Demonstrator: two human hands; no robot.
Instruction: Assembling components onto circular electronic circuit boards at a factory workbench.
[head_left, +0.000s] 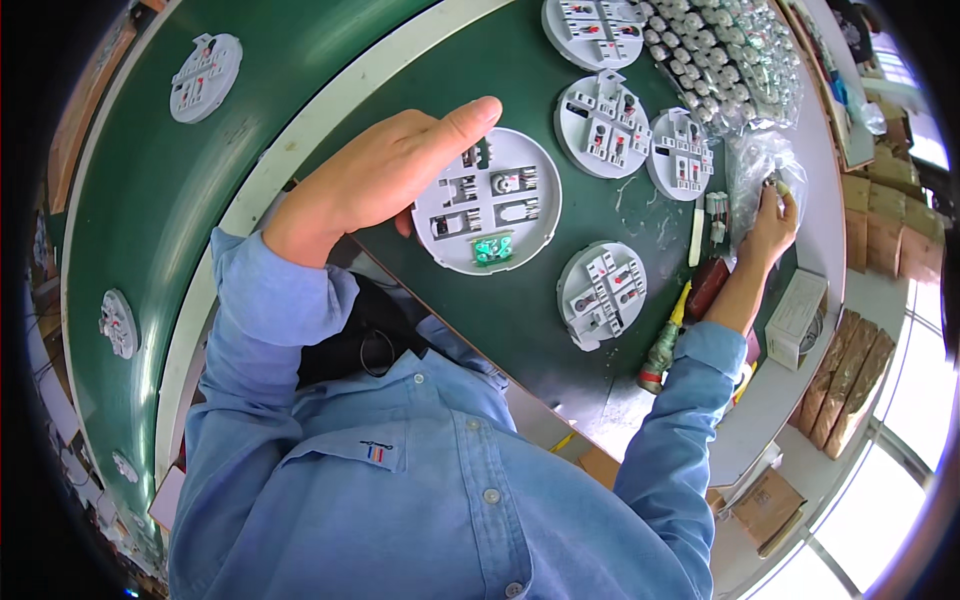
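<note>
My left hand [375, 170] is closed on the left side of a round white plastic housing [540, 190], its thumb stretched over the rim. The housing is tilted toward me above the green bench. Metal contacts sit in its slots, and a small green circuit board [492, 249] lies at its lower edge. Off to the right, my right hand [768, 228] reaches to a clear plastic bag [748, 165]. Its fingers are pinched together at the bag; what they hold is too small to make out.
Several similar round housings [604, 295] lie on the bench [500, 330]. A bag of small metallic parts [715, 55] is at the far right. A green power screwdriver [660, 355] lies beside my right forearm, near a white box [797, 312]. More housings [205, 78] sit on the green conveyor belt [120, 220] at left.
</note>
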